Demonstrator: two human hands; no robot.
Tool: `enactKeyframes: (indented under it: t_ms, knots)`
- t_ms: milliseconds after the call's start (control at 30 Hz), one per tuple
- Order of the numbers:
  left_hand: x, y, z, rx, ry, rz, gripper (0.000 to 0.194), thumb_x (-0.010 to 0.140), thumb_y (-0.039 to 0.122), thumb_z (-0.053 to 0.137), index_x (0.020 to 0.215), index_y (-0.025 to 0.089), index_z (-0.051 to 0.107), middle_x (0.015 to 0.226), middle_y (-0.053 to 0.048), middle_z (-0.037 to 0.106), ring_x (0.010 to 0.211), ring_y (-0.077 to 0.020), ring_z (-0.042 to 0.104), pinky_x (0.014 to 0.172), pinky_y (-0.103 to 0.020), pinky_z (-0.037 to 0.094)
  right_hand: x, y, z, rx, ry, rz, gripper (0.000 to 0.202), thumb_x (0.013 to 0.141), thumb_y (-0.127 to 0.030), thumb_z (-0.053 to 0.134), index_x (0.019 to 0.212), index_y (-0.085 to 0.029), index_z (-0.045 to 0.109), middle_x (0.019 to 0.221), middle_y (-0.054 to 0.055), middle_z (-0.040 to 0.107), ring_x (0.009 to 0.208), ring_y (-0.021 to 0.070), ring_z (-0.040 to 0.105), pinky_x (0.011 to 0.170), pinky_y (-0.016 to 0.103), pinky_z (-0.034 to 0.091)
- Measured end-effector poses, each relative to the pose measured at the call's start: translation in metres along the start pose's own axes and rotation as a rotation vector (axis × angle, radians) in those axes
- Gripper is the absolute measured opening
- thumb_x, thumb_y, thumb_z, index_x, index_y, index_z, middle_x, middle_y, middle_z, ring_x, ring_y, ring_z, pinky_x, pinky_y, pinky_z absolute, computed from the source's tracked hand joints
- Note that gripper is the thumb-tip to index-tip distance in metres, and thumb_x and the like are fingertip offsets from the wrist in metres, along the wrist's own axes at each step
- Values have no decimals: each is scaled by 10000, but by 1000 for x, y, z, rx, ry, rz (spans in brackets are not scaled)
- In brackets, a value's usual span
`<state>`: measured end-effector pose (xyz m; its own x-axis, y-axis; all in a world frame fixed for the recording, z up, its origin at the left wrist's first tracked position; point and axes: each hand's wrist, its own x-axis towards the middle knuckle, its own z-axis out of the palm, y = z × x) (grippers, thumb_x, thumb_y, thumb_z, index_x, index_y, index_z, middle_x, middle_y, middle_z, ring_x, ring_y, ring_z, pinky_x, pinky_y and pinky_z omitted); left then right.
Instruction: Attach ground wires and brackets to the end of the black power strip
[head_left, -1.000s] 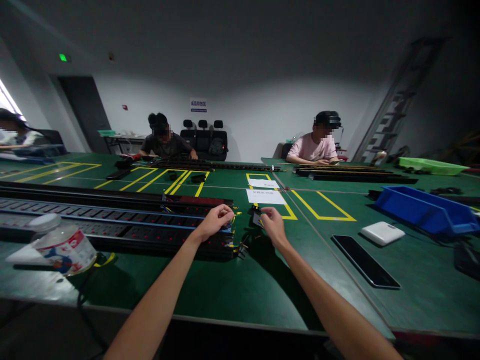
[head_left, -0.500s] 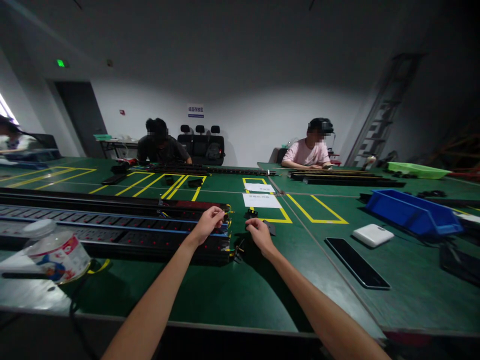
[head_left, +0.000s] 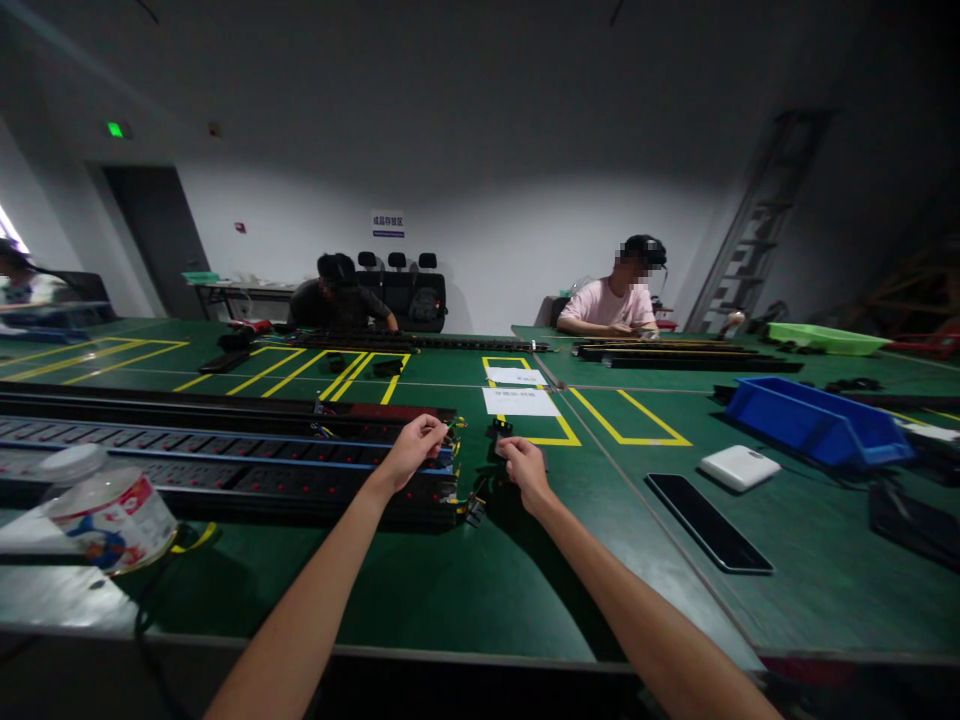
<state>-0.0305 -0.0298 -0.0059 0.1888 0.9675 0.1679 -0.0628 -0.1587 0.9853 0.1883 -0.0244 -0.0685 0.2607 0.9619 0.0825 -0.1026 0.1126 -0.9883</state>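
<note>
My left hand (head_left: 415, 455) is closed in a pinch over the end of a row of long black power strips (head_left: 247, 472). Its fingertips are at a thin yellow-green wire (head_left: 459, 424) that sticks out of the strip end. To the right, my right hand (head_left: 527, 472) is also pinched, with a small dark part (head_left: 499, 441) at its fingertips; the part's exact kind is too small to make out. Below the two hands, a small black end piece (head_left: 475, 511) hangs by wires at the nearest strip's end.
A clear plastic jar (head_left: 112, 520) stands at the left by the strips. On the right lie a black phone (head_left: 709, 522), a white box (head_left: 740, 467) and a blue bin (head_left: 817, 425). Paper labels (head_left: 520, 402) lie ahead. Co-workers sit across the green table (head_left: 420, 590).
My right hand has shifted slightly, its fingertips now at the small dark part. The left hand stays at the strip end. The hanging black end piece has turned a little.
</note>
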Motion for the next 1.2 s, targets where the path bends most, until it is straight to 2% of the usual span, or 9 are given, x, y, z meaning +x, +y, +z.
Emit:
enactKeyframes:
  t_ms: [533,1200]
  knots:
    - [-2,3,-2,21,-20,-26,333,717,357,775,890,158,574,794,-7,656,612,-77,579,599,-204,447,3,2,2,14,2,3,308,630,-434,655,762,-157,625,630,-7,604,393,57,317,382,213,195]
    - [-3,5,0,49,-28,-38,315,742,383,754,884,154,590,832,-41,701,603,-81,583,588,-203,436,1,1,2,20,-17,12,245,626,-379,632,749,-167,634,612,-23,560,414,69,347,379,210,218]
